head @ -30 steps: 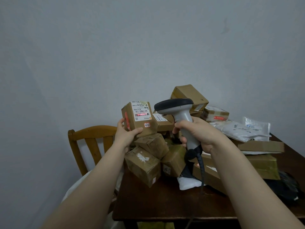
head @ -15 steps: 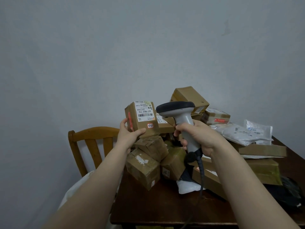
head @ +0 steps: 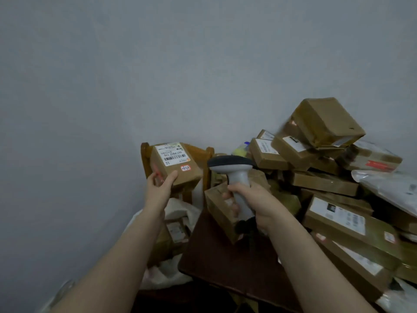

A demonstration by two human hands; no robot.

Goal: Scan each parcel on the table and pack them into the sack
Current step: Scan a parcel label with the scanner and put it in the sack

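Note:
My left hand (head: 160, 187) grips a small brown cardboard parcel (head: 174, 164) by its lower corner, with its white barcode label facing me. The parcel is held in the air in front of the wooden chair, above the white sack (head: 178, 213). My right hand (head: 252, 201) holds the grey-white barcode scanner (head: 234, 175) by its handle, head up, just right of the parcel. A large heap of brown parcels (head: 327, 177) covers the dark wooden table (head: 216, 263) on the right.
The wooden chair (head: 146, 154) stands against the grey wall behind the sack. The sack holds at least one taped box (head: 178, 231). White plastic mailers (head: 390, 188) lie at the heap's right side. The table's near-left corner is bare wood.
The view has swung left and down. My left hand has carried the parcel left, away from the scanner and the heap, over the chair and sack. The red scan line on the label is gone.

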